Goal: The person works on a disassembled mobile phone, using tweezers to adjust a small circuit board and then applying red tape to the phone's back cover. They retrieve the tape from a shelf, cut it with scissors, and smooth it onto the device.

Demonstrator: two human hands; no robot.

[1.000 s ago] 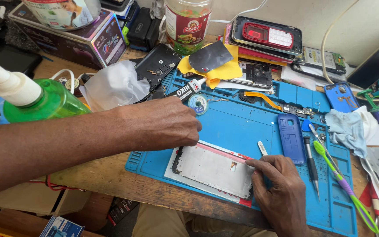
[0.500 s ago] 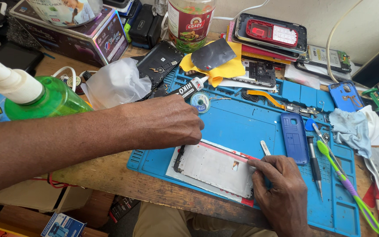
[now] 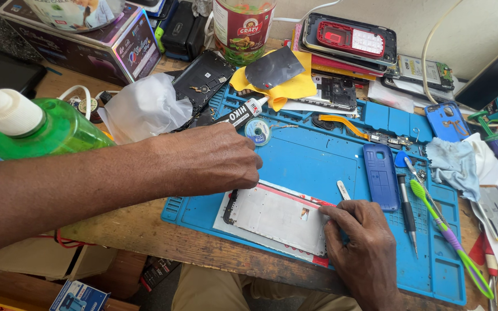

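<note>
**Two hands working a phone frame on a blue repair mat**

A blue silicone repair mat (image 3: 318,167) is covering the middle of a crowded wooden workbench (image 3: 145,227), and everything here is placed against it. Off the mat's left edge, a green plastic bottle (image 3: 47,132) with a white nozzle is lying close to the camera, with a crumpled clear plastic bag (image 3: 139,106) just behind it. Beyond the mat's far edge, a yellow cloth (image 3: 289,86) is carrying a dark square panel, and a stack of phone bodies topped by a red-backed handset (image 3: 350,37) is sitting further back.

On the mat's near half, a white phone frame (image 3: 278,216) is lying flat on a red-edged sheet. The left hand (image 3: 208,161) is reaching across from the mat's left side, fingers curled down and pressing on the frame's far left corner. The right hand (image 3: 361,245) is resting on the mat's near edge, fingertips bunched together against the frame's right edge; whether it is pinching a tool cannot be told.

To the right of the frame, a blue phone back cover (image 3: 380,175) is lying on the mat, with a dark-handled screwdriver (image 3: 407,210) just beside it and a green-and-purple toothbrush (image 3: 448,236) further right. Near the mat's far edge, a small round reel (image 3: 257,131) is sitting beside a black-and-white glue tube (image 3: 240,112).
</note>
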